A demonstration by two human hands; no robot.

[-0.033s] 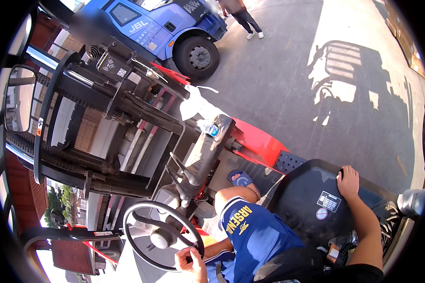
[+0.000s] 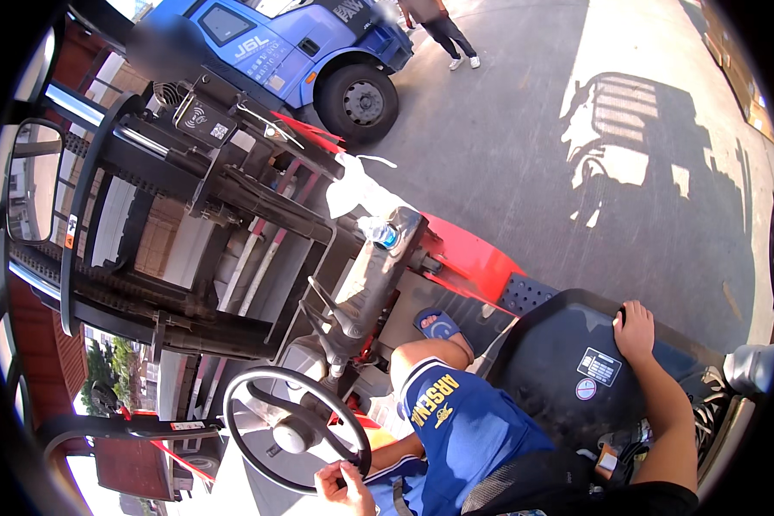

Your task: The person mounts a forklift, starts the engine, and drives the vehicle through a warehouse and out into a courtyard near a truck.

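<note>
My left hand (image 2: 344, 490) is closed at the lower right rim of a black steering wheel (image 2: 294, 437) with a grey hub; its curled fingers partly hide the rim. My right hand (image 2: 634, 331) lies with fingers extended over the edge of a rounded black cover (image 2: 533, 353) bearing two stickers. Several control levers (image 2: 328, 311) rise beyond the wheel. A clear plastic bottle (image 2: 382, 233) with blue on it lies on the dashboard (image 2: 374, 275), beside a crumpled white cloth or bag (image 2: 357, 191). Blue shorts (image 2: 473, 417) and a blue slipper (image 2: 443, 329) show on my leg.
Ahead stands the forklift's dark mast (image 2: 206, 193), with a mirror (image 2: 36, 181) at left. A blue truck (image 2: 292, 52) is parked beyond. Another person (image 2: 443, 30) stands near it. A red fender (image 2: 469, 258) borders the grey pavement (image 2: 499, 155), where the forklift's shadow falls.
My left hand has shifted slightly down and left, and the wheel's spokes look slightly turned. My right hand stays in place.
</note>
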